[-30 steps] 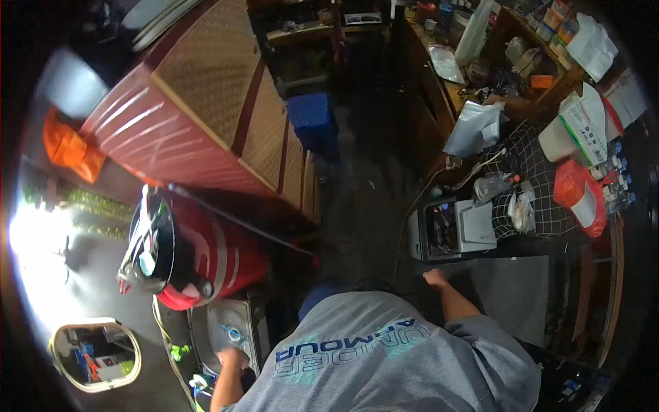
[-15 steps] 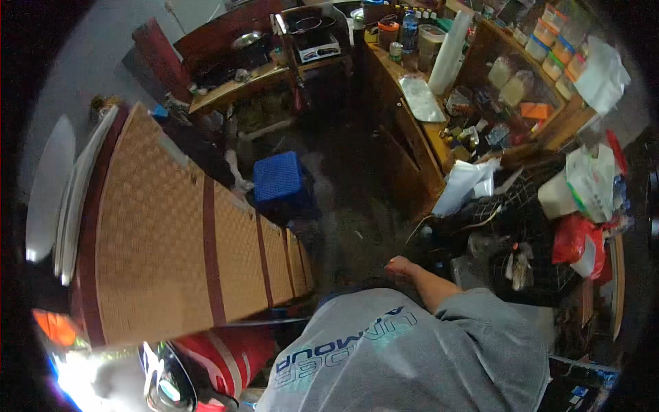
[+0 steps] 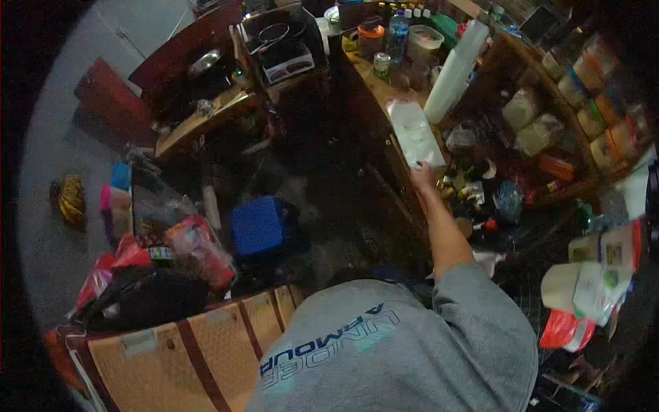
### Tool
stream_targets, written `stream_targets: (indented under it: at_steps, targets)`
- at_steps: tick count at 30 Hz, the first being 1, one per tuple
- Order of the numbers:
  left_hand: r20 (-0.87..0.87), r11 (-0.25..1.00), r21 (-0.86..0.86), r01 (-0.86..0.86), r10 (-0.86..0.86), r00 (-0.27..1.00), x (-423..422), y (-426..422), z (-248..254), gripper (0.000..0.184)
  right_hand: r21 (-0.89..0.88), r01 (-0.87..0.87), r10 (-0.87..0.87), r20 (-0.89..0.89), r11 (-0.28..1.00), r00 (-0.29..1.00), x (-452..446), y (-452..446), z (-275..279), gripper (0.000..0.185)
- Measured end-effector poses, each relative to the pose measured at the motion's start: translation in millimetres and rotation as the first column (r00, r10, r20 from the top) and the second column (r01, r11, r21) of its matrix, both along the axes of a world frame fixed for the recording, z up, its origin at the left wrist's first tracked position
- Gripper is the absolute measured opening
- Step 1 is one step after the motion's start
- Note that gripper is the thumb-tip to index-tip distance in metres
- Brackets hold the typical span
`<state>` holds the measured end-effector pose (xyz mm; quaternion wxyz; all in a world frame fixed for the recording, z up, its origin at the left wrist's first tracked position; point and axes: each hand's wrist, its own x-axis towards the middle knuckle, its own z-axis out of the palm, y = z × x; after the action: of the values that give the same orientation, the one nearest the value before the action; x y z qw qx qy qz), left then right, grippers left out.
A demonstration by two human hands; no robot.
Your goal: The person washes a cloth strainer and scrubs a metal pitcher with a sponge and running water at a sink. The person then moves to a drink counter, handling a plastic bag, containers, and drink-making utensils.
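Observation:
My right hand (image 3: 424, 176) reaches out over the wooden counter, the arm stretched forward. Its fingers are closed at the near end of a flat white packet (image 3: 414, 130), shiny like plastic. That packet lies along the counter's edge, beside a tall white roll (image 3: 456, 72) that leans to the right. Small jumbled items (image 3: 470, 191) lie just right of the hand. My left hand is out of view.
A blue stool (image 3: 257, 225) stands on the dark floor, left of centre. Jars and a water bottle (image 3: 397, 36) line the counter's back. Plastic bags (image 3: 195, 247) are piled at left behind a woven panel (image 3: 226, 350). Stacked containers (image 3: 597, 117) fill the right shelf.
My right hand has gone from close to my body forward to the white packet on the counter. The view has shifted, and the woven panel now sits lower, exposing the bags behind it.

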<state>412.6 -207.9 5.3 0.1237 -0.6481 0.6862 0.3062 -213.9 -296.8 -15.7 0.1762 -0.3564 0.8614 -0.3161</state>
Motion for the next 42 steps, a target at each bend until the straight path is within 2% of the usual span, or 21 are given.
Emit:
stream_targets:
  at_steps: [3,4,5,7,9,11,12,15,19,21,22,23,25,26,29,31,34,36,39,40,42]
  targets:
    - [0.053,0.998,0.059,-0.028,0.025,0.998,-23,-30,-5,0.037,0.132,0.083,-0.06,-0.165,0.988,0.984,-72,-66,-16,0.048]
    - [0.068,0.996,0.074,-0.042,0.037,0.997,-30,-41,-4,0.037,0.097,0.046,-0.043,-0.031,0.994,0.999,-88,-76,-12,0.05]
    - [0.084,0.995,0.088,-0.056,0.049,0.995,-36,-52,-4,0.037,0.1,0.046,-0.044,-0.026,0.994,0.999,-98,-91,-10,0.05]
    - [0.107,0.991,0.106,-0.086,0.075,0.991,-46,-72,-3,0.037,0.355,0.08,-0.074,-0.03,0.932,0.997,-116,-118,-7,0.048]
    - [0.121,0.987,0.113,-0.116,0.102,0.987,-54,-93,-2,0.037,0.424,0.076,-0.091,0.016,0.902,0.996,-130,-132,-4,0.044]
    - [0.131,0.984,0.117,-0.137,0.121,0.984,-60,-115,-2,0.037,0.277,0.188,-0.185,-0.038,0.942,0.982,-135,-139,3,0.043]
    - [0.132,0.982,0.121,-0.143,0.127,0.983,-63,-127,-4,0.037,0.252,0.271,-0.322,0.191,0.929,0.927,-145,-149,-9,0.045]
    - [0.133,0.982,0.133,-0.136,0.118,0.984,-71,-166,-12,0.037,0.32,0.14,-0.191,0.134,0.937,0.972,-161,-150,-14,0.044]
    - [0.128,0.982,0.17,-0.083,0.061,0.99,-77,-232,-31,0.037,0.418,0.266,-0.299,0.013,0.869,0.954,-152,-161,4,0.037]
    - [0.123,0.982,0.186,-0.036,0.013,0.992,-76,-273,-42,0.037,0.373,0.044,-0.04,-0.02,0.927,0.999,-147,-163,9,0.032]
    - [0.118,0.98,0.2,-0.011,-0.013,0.993,-75,-295,-48,0.037,0.248,-0.116,0.164,-0.183,0.962,0.969,-146,-161,6,0.028]
    - [0.12,0.979,0.204,0.019,-0.044,0.992,-74,-318,-53,0.037,0.255,-0.085,0.133,-0.177,0.963,0.975,-133,-166,21,0.028]
    - [0.117,0.969,0.232,0.083,-0.113,0.987,-72,-367,-59,0.037,0.157,-0.196,0.195,0.021,0.968,0.981,-106,-182,62,0.026]
    - [0.116,0.964,0.243,0.108,-0.14,0.983,-71,-390,-63,0.037,0.116,-0.2,0.201,0.0,0.973,0.98,-93,-189,74,0.026]
    - [0.114,0.949,0.263,0.175,-0.21,0.971,-70,-456,-73,0.038,0.299,-0.156,0.15,0.044,0.941,0.988,-65,-220,120,0.027]
    - [0.111,0.937,0.274,0.216,-0.254,0.961,-70,-494,-79,0.038,0.317,-0.111,0.106,0.034,0.942,0.994,-54,-235,125,0.026]
    - [0.113,0.924,0.283,0.257,-0.298,0.948,-71,-538,-86,0.038,0.267,-0.08,0.075,0.03,0.96,0.997,-41,-254,140,0.023]
    - [0.109,0.916,0.286,0.283,-0.324,0.94,-73,-559,-89,0.038,0.107,-0.07,0.08,-0.094,0.992,0.992,-35,-261,139,0.03]
    - [0.106,0.904,0.292,0.313,-0.356,0.929,-75,-580,-96,0.038,0.03,-0.035,0.039,-0.149,0.999,0.988,-23,-274,136,0.028]
    - [0.101,0.9,0.294,0.323,-0.366,0.925,-76,-586,-98,0.038,0.028,-0.022,0.026,-0.153,0.999,0.988,-24,-274,135,0.028]
    - [0.101,0.894,0.292,0.341,-0.383,0.918,-79,-595,-103,0.038,0.18,0.15,-0.155,0.015,0.972,0.988,-34,-277,130,0.023]
